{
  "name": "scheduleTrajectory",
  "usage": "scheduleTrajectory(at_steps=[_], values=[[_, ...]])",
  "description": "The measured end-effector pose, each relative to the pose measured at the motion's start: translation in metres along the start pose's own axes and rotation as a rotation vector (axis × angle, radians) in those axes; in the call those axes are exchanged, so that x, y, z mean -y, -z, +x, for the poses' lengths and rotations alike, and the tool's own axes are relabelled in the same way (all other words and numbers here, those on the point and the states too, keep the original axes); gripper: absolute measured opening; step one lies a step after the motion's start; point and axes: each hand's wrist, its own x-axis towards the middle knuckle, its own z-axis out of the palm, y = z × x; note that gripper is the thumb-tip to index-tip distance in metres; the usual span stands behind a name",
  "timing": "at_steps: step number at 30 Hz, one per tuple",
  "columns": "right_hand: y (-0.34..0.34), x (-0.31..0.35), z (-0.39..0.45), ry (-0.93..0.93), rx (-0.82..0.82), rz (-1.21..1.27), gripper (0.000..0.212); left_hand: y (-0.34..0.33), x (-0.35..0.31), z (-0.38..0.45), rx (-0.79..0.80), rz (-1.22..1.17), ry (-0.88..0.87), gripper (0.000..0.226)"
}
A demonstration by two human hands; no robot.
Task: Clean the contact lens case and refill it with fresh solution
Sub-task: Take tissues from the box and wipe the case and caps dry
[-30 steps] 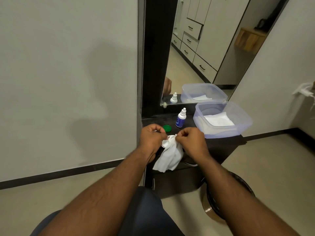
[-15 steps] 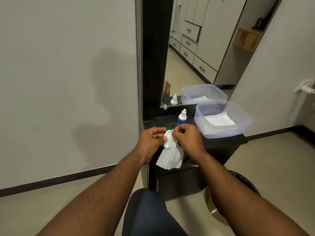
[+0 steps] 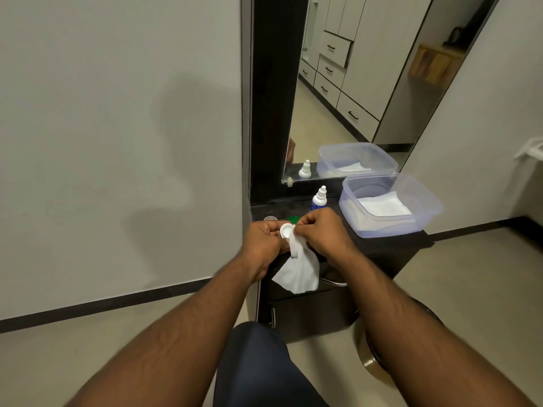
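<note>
Dark table (image 3: 382,248) against a pale wall and mirror (image 3: 352,83). A small white lens case cup (image 3: 286,230) is pinched in the closed grip of the left hand (image 3: 264,242). A white tissue (image 3: 299,268) is pressed to the cup's rim by the closed grip of the right hand (image 3: 321,230) and hangs below both grips. Just beyond the grips, a green cap (image 3: 293,220), a pale cap (image 3: 270,218) and a solution bottle (image 3: 318,199) are seen; a clear tub (image 3: 390,205) stands farther right.
</note>
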Motion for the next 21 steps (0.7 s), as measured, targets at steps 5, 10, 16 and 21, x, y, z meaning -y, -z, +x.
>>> scheduleTrajectory(at_steps=[5, 10, 16, 21], values=[[0.028, 0.000, 0.001, -0.138, 0.120, 0.179, 0.003, 0.000, 0.004, 0.002, -0.024, 0.009, 0.006, 0.034], [0.042, -0.022, -0.008, -0.099, -0.118, 0.308, 0.008, 0.000, 0.004, 0.009, -0.029, 0.023, 0.043, 0.037], [0.019, -0.022, -0.016, 0.242, 0.030, -0.058, 0.016, 0.000, 0.002, 0.006, -0.022, 0.077, 0.028, 0.038], [0.012, -0.019, -0.013, 0.395, 0.000, -0.334, 0.019, 0.000, 0.002, 0.004, -0.006, 0.096, -0.004, 0.037]])
